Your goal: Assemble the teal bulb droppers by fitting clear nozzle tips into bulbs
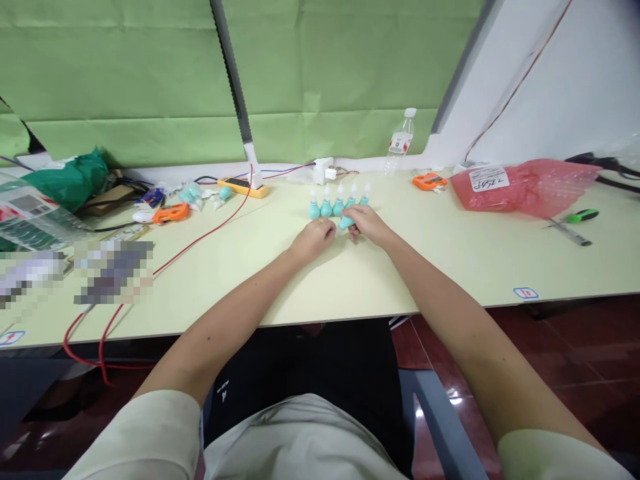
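Observation:
Several teal squeeze bulbs [326,209] with clear pointed tips stand upright in a row on the pale table, just beyond my hands. My right hand [369,224] is closed around another teal squeeze bulb [345,223], which lies tilted, one end pointing toward my left hand. Close beside it, my left hand [314,240] rests low over the table with its fingers curled in. Whatever those fingers may hold is hidden. A small gap separates the left hand from the held bulb.
At the back stand a plastic bottle [401,140] and a white plug adapter [324,171]. To the right lie a red plastic bag [525,188], an orange device [429,181] and a green-handled screwdriver [583,216]. Leftward are a yellow multimeter [245,187] and a red cable [200,238].

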Motion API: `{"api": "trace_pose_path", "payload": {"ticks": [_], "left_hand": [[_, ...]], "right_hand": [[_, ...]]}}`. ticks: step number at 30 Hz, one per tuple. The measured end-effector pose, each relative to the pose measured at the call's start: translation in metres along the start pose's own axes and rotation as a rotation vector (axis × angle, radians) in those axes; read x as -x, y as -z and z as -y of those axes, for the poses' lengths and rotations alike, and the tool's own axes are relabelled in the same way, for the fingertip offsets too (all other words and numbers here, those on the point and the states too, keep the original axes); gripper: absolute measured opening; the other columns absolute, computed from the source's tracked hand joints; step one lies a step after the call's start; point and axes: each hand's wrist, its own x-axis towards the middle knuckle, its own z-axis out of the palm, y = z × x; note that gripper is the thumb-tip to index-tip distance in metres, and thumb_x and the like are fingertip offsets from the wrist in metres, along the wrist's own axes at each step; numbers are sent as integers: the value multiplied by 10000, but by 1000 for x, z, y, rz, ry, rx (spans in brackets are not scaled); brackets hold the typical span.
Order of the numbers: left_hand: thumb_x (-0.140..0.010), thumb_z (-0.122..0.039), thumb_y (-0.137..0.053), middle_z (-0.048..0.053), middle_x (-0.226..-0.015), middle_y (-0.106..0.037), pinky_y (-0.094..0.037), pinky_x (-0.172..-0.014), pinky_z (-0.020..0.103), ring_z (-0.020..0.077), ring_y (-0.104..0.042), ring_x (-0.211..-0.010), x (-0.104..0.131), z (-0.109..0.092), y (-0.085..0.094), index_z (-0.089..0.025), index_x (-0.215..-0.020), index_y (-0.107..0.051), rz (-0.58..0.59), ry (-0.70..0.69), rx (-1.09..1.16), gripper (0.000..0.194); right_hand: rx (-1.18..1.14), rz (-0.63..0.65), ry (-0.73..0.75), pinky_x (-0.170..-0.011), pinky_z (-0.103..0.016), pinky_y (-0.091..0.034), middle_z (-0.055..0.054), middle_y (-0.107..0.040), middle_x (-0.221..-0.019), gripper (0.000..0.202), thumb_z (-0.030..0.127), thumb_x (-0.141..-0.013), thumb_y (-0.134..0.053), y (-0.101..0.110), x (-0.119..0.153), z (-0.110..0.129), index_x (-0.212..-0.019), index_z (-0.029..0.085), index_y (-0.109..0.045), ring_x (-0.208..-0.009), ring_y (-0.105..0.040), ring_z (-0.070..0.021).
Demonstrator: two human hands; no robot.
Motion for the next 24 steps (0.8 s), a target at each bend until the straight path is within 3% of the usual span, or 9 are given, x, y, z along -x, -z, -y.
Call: {"api": "trace_pose_path", "payload": {"ticks": [8, 18, 24], "left_hand": [[-1028, -182, -450, 135, -951, -695, -521, -890, 365, 230, -657, -973, -1, 3, 3, -137, -945, -673, 100, -117, -136, 243], [-1018, -167, -464, 127, -905, -689, -493, -829, 337, 224, -653, -893, -2, 2, 15, -127, -944, -682, 143, -110, -124, 234], [-994, -157, -474, 111, -857, -681, -490, -787, 330, 217, -645, -835, -3, 3, 10, -128, -926, -659, 127, -144, -236, 198]], "right_hand": [[-10, 2, -28, -381, -280, -518, 62, -400, -494, 248, 358, -888, -671, 2, -1, -3, -742, 210, -535, -390, -387, -108], [13, 49, 40, -395, -268, -524, 59, -409, -484, 207, 329, -857, -684, 1, 1, 1, -741, 204, -566, -413, -396, -111], [-6, 67, 63, -398, -267, -521, 59, -402, -475, 128, 278, -847, -643, -1, 3, 5, -760, 198, -595, -419, -386, -114]]}}
